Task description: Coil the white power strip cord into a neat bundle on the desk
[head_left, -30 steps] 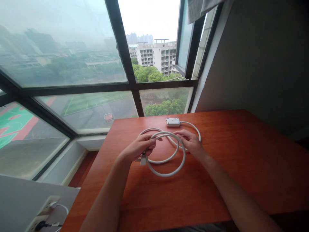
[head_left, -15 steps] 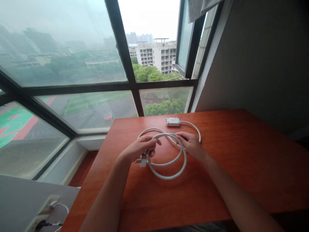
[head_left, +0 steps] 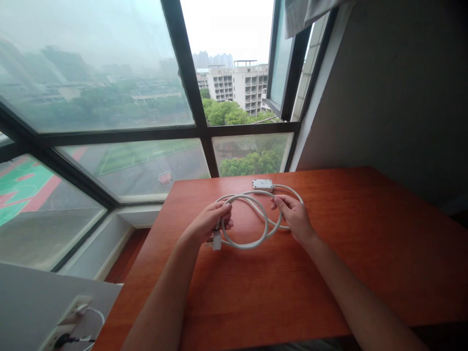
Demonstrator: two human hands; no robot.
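Observation:
A white power cord (head_left: 252, 245) is looped into a loose coil above the wooden table (head_left: 278, 287). My left hand (head_left: 212, 220) is closed on the left side of the coil, thumb on top. Just below those fingers hangs the cord's white plug (head_left: 217, 240), its prongs pointing left. At the coil's upper right, my right hand (head_left: 292, 214) pinches the cord between thumb and fingers. Behind the coil, near the table's far edge, lies a white rectangular box (head_left: 262, 185), joined to the cord at its right end.
Windows with dark frames (head_left: 146, 134) rise behind the table, and one pane (head_left: 280, 58) stands ajar. A grey wall (head_left: 383, 87) is on the right. Low at the left, a wall socket (head_left: 75, 309) has cables plugged in.
The front loop of the cord has become smaller and its lower edge has risen. My right hand has shifted slightly right, and my left hand slightly left.

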